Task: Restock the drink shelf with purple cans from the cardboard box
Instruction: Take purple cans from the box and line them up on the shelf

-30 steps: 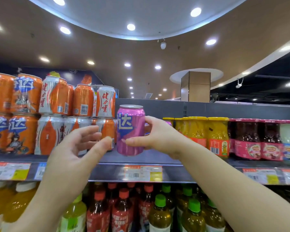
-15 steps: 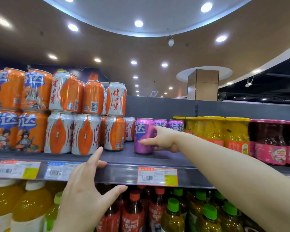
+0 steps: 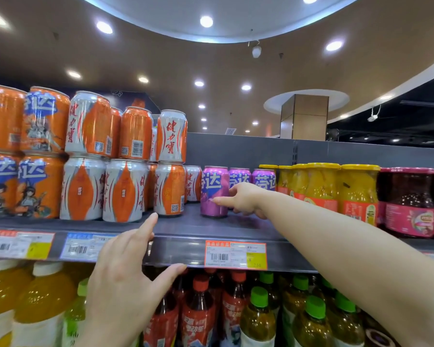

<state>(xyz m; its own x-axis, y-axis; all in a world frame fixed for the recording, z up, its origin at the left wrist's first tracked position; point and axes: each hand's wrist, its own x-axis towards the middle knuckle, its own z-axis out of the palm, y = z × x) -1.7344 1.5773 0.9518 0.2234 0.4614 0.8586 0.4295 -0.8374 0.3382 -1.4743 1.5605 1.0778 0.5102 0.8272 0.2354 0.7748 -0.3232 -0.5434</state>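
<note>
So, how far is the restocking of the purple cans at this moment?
Done: two purple cans stand at the back of the shelf. In hand: the right hand touches the front purple can, which stands on the shelf; the left hand is open and holds nothing. Left: the cardboard box is out of view, so the remaining count is unknown.
</note>
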